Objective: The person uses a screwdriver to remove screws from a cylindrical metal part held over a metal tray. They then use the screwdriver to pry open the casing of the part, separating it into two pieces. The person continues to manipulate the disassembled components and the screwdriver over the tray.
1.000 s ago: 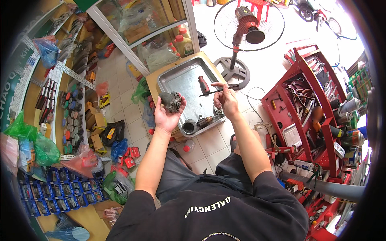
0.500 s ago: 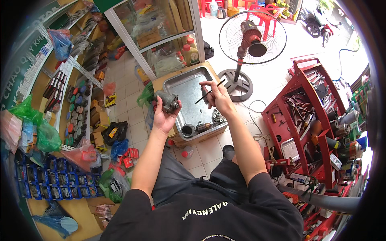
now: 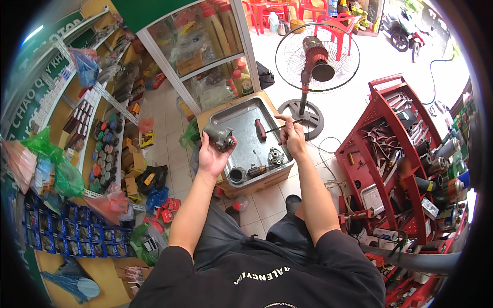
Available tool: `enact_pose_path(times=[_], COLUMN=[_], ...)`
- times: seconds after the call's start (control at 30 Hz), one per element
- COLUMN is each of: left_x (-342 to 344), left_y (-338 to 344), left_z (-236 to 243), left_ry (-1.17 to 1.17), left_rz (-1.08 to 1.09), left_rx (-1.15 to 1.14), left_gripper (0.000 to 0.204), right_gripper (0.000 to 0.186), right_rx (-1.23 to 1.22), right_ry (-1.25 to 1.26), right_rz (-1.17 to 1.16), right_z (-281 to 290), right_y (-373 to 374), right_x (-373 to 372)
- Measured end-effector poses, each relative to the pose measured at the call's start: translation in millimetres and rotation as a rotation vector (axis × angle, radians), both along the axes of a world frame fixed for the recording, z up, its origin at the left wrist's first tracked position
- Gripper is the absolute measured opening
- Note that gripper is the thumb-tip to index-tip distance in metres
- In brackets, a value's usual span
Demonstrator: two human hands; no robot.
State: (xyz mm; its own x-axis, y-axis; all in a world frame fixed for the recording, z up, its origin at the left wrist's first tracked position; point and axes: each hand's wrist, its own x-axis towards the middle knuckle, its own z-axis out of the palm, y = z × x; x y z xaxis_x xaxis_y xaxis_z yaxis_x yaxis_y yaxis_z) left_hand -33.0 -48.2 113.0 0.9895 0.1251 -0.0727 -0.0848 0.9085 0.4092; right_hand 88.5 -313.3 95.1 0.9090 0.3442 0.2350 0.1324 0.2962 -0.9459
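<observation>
My left hand (image 3: 214,159) is closed around a grey cylindrical motor (image 3: 217,134), held over the left side of a metal tray (image 3: 215,114). Between the fingers of my right hand (image 3: 292,137) is a thin dark rod (image 3: 274,129), above the tray's right edge. A red-handled screwdriver (image 3: 260,130) lies in the tray near the rod's left end; its blade cannot be made out. At the tray's near end are a dark round metal cup (image 3: 236,175), a motor armature (image 3: 258,170) and a silvery metal casting (image 3: 276,156).
The tray rests on a cardboard box (image 3: 257,187). Beyond it are a glass cabinet (image 3: 205,56) and a standing fan (image 3: 316,64). A red tool cart (image 3: 377,154) stands right, with a cable on the floor beside it. Loaded shelves (image 3: 97,133) line the left. A plastic bottle (image 3: 240,204) is near my feet.
The rod in my right hand has swung from steeply slanted to nearly level, and that hand has moved right. The red-handled screwdriver now shows. My left hand keeps the motor; the view has shifted slightly.
</observation>
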Motion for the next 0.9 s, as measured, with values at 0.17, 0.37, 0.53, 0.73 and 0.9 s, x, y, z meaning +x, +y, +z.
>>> enact_pose_path(times=[0.17, 0.37, 0.53, 0.73, 0.9], left_x=[3, 32, 49, 64, 62], left_y=[4, 25, 38, 44, 38], left_z=[-7, -12, -45, -64, -71], left_ry=[-0.022, -0.093, -0.101, -0.101, 0.000], left_rz=[-0.025, 0.064, 0.186, 0.116, 0.013], left_rx=[0.244, 0.444, 0.523, 0.583, 0.586], left_gripper=[0.051, 0.040, 0.052, 0.063, 0.056], right_gripper=[0.050, 0.049, 0.056, 0.061, 0.063], right_rx=[-0.145, -0.296, 0.007, 0.188, 0.219], right_ry=[-0.029, -0.253, -0.086, 0.156, 0.172], right_rz=[-0.049, -0.047, -0.001, -0.010, -0.067], right_z=[25, 55, -9, -8, -14], right_y=[17, 52, 37, 37, 37], right_x=[-9, -13, 0, -7, 1])
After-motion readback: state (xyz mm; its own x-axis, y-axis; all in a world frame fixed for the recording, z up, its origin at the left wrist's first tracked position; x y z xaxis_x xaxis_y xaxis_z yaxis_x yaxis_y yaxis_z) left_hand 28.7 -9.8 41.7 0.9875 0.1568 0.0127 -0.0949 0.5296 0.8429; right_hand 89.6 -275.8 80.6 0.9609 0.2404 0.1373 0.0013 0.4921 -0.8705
